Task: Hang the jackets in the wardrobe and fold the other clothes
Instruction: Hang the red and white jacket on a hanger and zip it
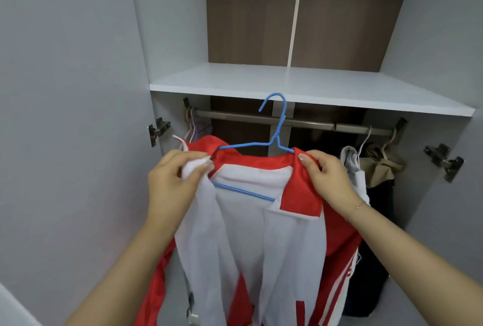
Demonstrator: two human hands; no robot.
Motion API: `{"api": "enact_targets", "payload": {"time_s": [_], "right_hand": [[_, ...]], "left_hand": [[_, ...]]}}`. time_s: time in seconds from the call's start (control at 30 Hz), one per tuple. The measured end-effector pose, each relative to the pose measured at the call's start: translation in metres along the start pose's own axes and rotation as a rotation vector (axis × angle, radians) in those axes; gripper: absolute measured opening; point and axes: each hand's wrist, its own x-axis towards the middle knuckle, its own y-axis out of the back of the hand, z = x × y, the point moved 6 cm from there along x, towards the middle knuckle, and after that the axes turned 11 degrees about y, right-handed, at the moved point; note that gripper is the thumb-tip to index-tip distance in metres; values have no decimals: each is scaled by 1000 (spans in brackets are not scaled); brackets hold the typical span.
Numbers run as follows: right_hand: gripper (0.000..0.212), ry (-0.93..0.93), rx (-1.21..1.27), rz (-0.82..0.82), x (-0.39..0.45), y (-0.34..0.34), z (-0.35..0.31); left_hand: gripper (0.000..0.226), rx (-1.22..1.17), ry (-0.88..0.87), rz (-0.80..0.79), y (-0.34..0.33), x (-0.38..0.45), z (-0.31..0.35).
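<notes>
A red and white jacket (251,234) hangs open on a blue wire hanger (277,127), held up in front of the open wardrobe. My left hand (175,179) grips the jacket's white lining at the left shoulder. My right hand (324,176) pinches the red collar edge at the right shoulder. The hanger's hook sits in front of the metal rail (240,118), level with the shelf edge; I cannot tell whether it touches the rail. The hanger's lower bar shows across the white lining.
A white shelf (313,88) runs above the rail. Empty hangers (193,127) bunch at the rail's left end. White, beige and dark garments (376,169) hang at the right end. Door hinges (444,161) stick out on both open doors.
</notes>
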Motion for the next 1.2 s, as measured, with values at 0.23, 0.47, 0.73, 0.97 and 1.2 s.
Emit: {"api": "enact_targets", "payload": {"time_s": [0.23,0.47,0.73,0.97,1.2], "right_hand": [[18,51,-26,183,10,39,-24],[31,168,45,247,28,67,-64],[42,153,-30,283,68,84,-77],[41,381,-431,163,145,98,-59],[45,558,-673,280,260,110,3]], "left_hand": [[34,-325,111,-612,-23,-2,29],[54,572,-201,-302,-22,90,32],[31,413,-371,-226,-56,117,67],[33,267,-271,-207,-98,200,75],[32,327,-399,-17,-164,305,103]]}}
